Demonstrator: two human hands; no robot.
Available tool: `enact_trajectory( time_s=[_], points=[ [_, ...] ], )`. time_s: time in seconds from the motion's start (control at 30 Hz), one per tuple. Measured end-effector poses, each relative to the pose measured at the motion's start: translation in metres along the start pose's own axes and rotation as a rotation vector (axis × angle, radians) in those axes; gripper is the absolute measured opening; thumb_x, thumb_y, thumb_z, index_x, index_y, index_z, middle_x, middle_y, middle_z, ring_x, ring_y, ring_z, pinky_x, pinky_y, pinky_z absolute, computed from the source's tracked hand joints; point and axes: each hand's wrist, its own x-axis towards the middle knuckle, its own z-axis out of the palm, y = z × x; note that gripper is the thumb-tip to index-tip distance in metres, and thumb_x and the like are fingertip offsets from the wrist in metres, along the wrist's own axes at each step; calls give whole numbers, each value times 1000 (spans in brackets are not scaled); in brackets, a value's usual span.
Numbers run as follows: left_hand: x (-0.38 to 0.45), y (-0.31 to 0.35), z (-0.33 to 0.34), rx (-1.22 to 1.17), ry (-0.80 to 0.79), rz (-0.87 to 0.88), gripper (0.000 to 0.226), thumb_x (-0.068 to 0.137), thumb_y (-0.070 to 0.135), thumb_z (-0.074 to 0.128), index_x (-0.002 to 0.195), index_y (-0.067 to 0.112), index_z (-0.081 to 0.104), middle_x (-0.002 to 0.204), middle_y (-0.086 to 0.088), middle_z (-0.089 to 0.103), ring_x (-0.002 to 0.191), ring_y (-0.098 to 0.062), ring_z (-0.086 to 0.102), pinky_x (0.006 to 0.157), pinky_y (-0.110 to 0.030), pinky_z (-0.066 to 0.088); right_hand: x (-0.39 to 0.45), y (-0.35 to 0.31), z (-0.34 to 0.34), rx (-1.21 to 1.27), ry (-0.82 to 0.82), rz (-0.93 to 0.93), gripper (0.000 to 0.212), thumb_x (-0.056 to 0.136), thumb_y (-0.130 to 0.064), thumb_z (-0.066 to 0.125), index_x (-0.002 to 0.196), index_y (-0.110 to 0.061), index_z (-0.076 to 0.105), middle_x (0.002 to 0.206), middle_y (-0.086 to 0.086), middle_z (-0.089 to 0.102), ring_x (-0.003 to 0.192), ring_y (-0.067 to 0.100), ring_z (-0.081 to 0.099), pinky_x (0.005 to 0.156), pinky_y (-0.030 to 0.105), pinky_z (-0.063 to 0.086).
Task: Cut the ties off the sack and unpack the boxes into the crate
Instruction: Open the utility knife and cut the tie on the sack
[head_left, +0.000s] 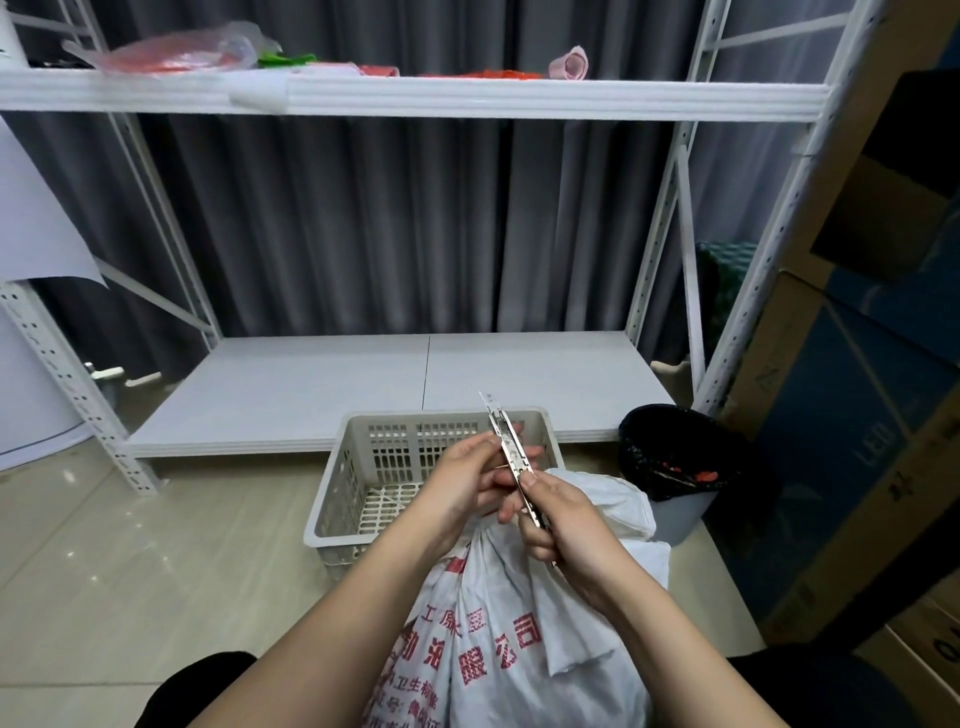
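Observation:
A white woven sack (498, 639) with red printed characters stands between my knees, its neck gathered just below my hands. My right hand (566, 525) grips the handle of a slim metal utility knife (506, 441), whose blade end points up and away. My left hand (467, 480) pinches the knife's middle with its fingertips. Just beyond the sack, a pale perforated plastic crate (337, 499) rests on the floor with nothing visible inside. No boxes or ties can be seen.
A bin lined with a black bag (670, 462) stands right of the crate. A white metal shelving rack (395, 384) faces me, its low shelf bare and its upper shelf holding red and green packets. Large cardboard boxes (857, 415) are stacked at the right.

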Motion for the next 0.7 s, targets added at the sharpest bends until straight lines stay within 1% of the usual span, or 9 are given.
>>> enact_trajectory(
  time_s=[0.07,0.23,0.3,0.4,0.5,0.6,0.7],
  points=[
    [1,-1,-1,18,-3,9,27,102,18,37,109,18,64,93,-2,76,52,-3,59,52,-20,49,0,3,-1,-32,35,-26,26,102,-20,37,97,-8,59,60,2,57,33,2,21,33,11,18],
    [0,0,0,71,9,37,27,102,20,38,107,19,64,90,1,76,50,-1,56,55,-19,50,0,4,2,-51,74,-60,26,101,-25,41,91,-8,58,60,2,58,34,3,22,32,13,20],
    [-2,1,-1,84,9,52,28,102,19,38,110,16,64,91,0,76,50,0,58,54,-16,52,1,4,3,-61,88,-65,28,100,-28,42,89,-9,59,60,3,59,33,3,22,33,14,19],
    [-4,4,1,134,-7,61,31,103,18,36,118,9,62,87,2,76,59,-3,67,58,-14,54,3,4,3,-49,127,-52,32,98,-33,45,79,-10,58,56,5,58,31,4,23,34,14,17],
    [-7,4,5,190,-23,60,32,103,17,36,121,6,59,87,7,75,60,-3,66,63,-14,53,2,4,4,-55,164,-29,39,96,-39,46,72,-10,56,46,2,50,30,4,24,34,13,17],
    [-8,3,5,210,-10,55,31,102,19,37,121,9,60,76,7,76,57,-3,64,59,-13,50,1,5,7,-113,213,-9,45,95,-44,46,64,-12,51,37,-2,39,29,5,26,33,15,18],
    [-9,2,6,195,-11,45,30,103,18,36,120,8,59,71,7,75,56,-1,65,57,-12,50,2,5,7,-157,219,-6,49,95,-46,45,62,-11,49,35,-2,35,30,7,26,34,16,18]
  ],
)
